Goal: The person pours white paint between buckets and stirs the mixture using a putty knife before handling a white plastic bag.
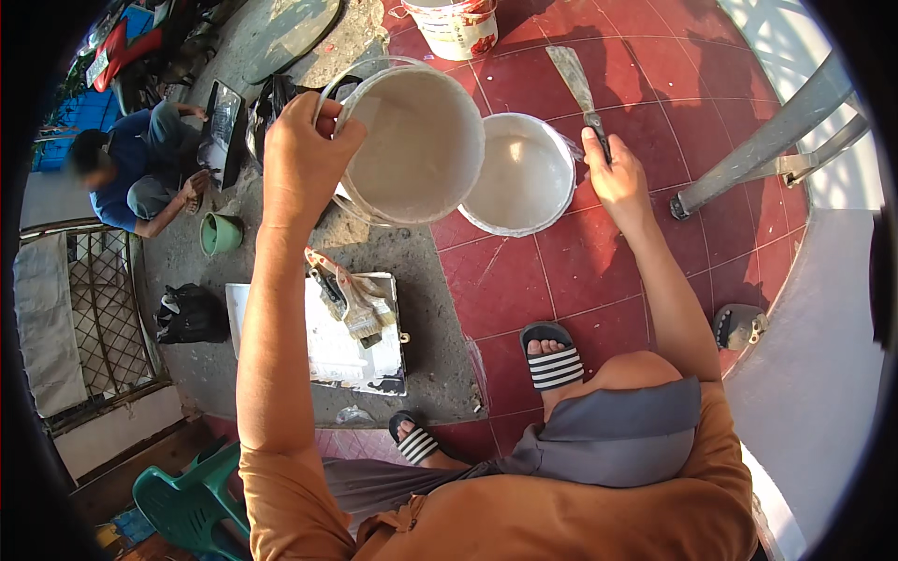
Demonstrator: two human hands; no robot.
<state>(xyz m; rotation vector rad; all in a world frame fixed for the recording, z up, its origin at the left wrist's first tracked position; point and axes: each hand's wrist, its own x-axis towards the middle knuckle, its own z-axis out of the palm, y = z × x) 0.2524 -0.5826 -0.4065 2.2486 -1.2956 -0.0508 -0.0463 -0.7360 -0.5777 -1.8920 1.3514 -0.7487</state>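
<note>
My left hand (304, 154) grips the rim of a white plastic bucket (416, 145), held up with its mouth tipped toward me. Its inner wall is coated with a pale greyish film, and a thin handle loops over its far side. A second white bucket (519, 178) stands on the red tiles just right of it, partly covered by the first; a smooth whitish layer shows inside. In my right hand (615, 182) is a scraper (572, 79) with a dark handle, its smeared flat blade pointing away from me. The scraper is above and right of the second bucket.
Paintbrushes (360, 309) lie on a paint-spattered white board (351, 360) at the left. A white-and-red pail (454, 28) stands at the back. Metal legs (767, 136) rise at the right. A co-worker (140, 168) crouches far left near a green pot (221, 234). A green chair (192, 496) stands lower left.
</note>
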